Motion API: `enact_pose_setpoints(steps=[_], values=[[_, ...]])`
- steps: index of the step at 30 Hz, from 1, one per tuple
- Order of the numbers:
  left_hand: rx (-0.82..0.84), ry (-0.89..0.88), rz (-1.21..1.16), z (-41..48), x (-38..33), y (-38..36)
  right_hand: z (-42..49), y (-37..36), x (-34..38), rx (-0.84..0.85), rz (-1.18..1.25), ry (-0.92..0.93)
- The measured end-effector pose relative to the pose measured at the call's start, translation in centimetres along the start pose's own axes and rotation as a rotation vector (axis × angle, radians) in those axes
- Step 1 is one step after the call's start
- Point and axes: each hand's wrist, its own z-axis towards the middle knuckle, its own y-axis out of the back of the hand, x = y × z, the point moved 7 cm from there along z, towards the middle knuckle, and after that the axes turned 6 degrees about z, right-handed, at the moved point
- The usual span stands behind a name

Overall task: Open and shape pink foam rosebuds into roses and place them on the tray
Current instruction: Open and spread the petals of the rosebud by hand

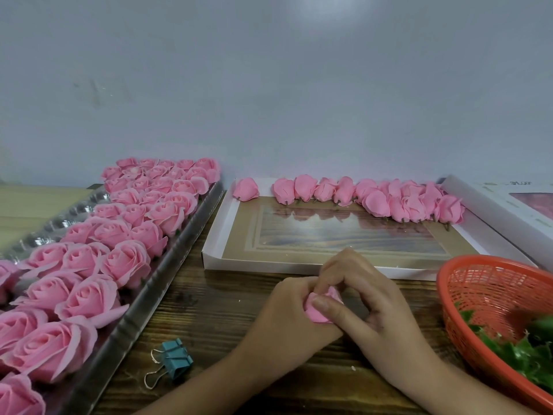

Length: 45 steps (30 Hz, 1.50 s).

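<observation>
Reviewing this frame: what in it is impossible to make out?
All in the head view:
- The rosebud is mostly covered by the left hand and right hand, so how far it has been opened is unclear.
- The tray of roses runs off the left and bottom edges, so the roses cannot be counted.
- The orange basket is cut by the right edge, and its green leaves are blurred.
- The print on the white box is too small to read.

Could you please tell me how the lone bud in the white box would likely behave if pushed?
The bud lies on its rounded side, so it probably rolls. Being foam, it is likely light and soft; its thin petals may crease under a firm push.
</observation>
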Motion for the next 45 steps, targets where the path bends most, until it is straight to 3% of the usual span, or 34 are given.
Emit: enact_pose_setpoints(steps=[6,10,16,23,27,32,34,39,42,45], values=[[-0.137,-0.063,0.219,-0.2,-0.6,0.4,-0.2,0.0,-0.4,-0.023,-0.035,-0.074],[-0.130,-0.037,0.127,-0.2,-0.2,0.3,-0.1,-0.2,-0.5,0.009,-0.046,-0.056],[0.013,-0.018,-0.036,0.1,0.1,-0.1,-0.1,-0.1,0.1,0.026,-0.008,0.007],[-0.125,-0.078,0.183,-0.1,-0.4,0.1,-0.2,0.2,-0.4,-0.039,-0.054,-0.067],[-0.107,-0.042,0.089,-0.2,-0.1,0.2,-0.1,0.0,-0.4,-0.012,-0.055,-0.052],[0.045,-0.011,-0.085,0.1,0.0,-0.1,0.0,0.1,0.3,-0.015,-0.024,0.023],[0.045,-0.010,-0.075,0.1,0.1,-0.2,-0.1,0.1,0.2,-0.017,-0.035,0.010],[-0.141,-0.039,0.133,0.1,0.0,0.3,-0.2,0.1,-0.6,-0.034,-0.051,-0.076],[-0.113,-0.032,0.163,0.2,0.1,0.1,-0.2,0.1,-0.7,-0.033,-0.035,-0.085],[-0.037,-0.019,0.036,0.3,0.3,-0.1,-0.2,0.2,-0.4,-0.026,-0.022,-0.062]])
